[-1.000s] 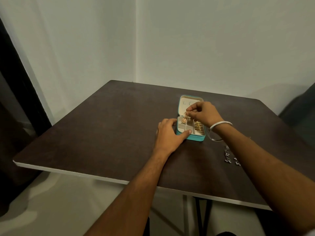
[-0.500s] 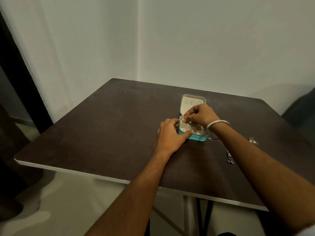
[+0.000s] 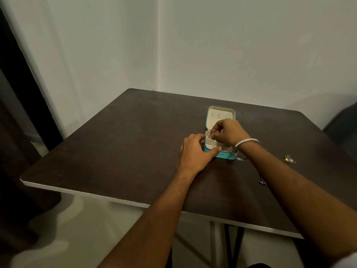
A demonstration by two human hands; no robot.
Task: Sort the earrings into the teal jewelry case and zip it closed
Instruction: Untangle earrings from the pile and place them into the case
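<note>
The teal jewelry case (image 3: 224, 156) stands open on the dark table (image 3: 125, 144), its cream-lined lid (image 3: 218, 117) upright at the back. My left hand (image 3: 195, 153) rests against the case's left and front side, thumb along the front rim. My right hand (image 3: 227, 133) hovers over the tray, fingertips pinched on a small gold earring (image 3: 210, 136) low in the back-left compartment. A gold earring (image 3: 289, 159) lies on the table to the right. A silver earring (image 3: 262, 181) peeks out beside my right forearm.
The table's near edge (image 3: 87, 194) is white and close to my body. White walls meet in a corner behind the table. A dark chair back (image 3: 343, 128) stands at the far right. A silver bangle (image 3: 243, 147) hangs on my right wrist.
My right hand has lowered the gold earring from above the tray down into the back-left compartment. My left hand has stayed on the case. The view has shifted slightly, exposing the gold earring at right.
</note>
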